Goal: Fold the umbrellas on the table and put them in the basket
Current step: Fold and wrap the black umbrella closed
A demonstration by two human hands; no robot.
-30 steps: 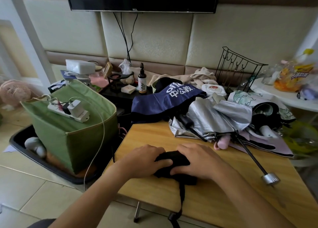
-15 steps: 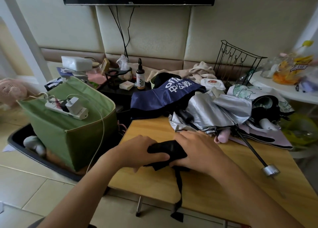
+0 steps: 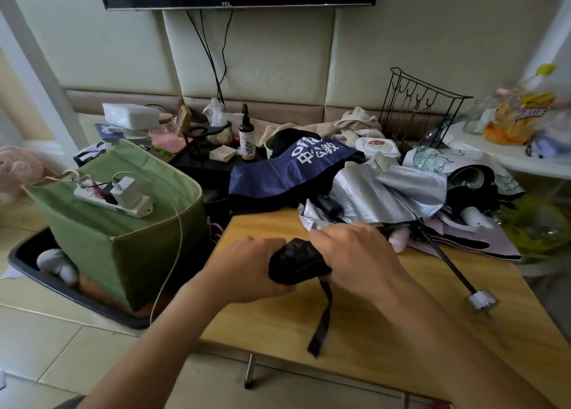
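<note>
Your left hand and right hand, both gripping the rolled black fabric umbrella, have lifted it off the wooden table; strap unfastened, so folding likely incomplete.

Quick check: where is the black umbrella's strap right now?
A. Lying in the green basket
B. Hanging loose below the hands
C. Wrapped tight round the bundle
B: the strap dangles free from the black umbrella, which the left hand and right hand grip above the table.
</note>
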